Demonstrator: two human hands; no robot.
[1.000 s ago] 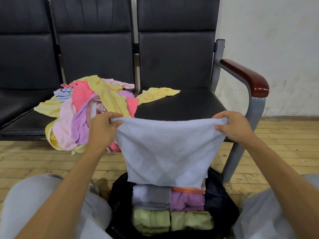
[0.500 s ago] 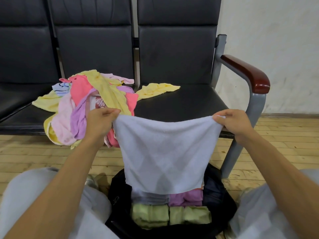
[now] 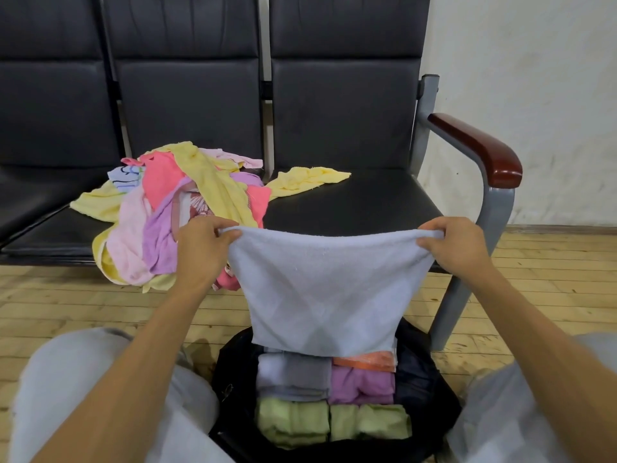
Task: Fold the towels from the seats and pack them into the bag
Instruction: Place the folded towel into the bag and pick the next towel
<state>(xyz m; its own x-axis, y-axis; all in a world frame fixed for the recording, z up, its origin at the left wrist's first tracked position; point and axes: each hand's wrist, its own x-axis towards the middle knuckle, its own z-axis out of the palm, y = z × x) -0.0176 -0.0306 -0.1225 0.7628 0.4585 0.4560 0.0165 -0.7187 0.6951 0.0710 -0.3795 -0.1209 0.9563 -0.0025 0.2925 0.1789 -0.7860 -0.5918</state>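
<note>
Pinching a top corner each, left hand [image 3: 200, 248] and right hand [image 3: 457, 248] stretch a towel [image 3: 324, 292] above the bag [image 3: 420, 375], pile [image 3: 173, 212] beyond the left hand.

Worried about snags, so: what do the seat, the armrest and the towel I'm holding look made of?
Seat: black leather or vinyl, smooth with a soft sheen. Armrest: likely lacquered dark red wood, glossy highlights. Held towel: pale blue terry cloth, matte and nubby.

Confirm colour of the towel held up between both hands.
The pale blue terry towel is plain, unpatterned; clearest in the head view.
</note>
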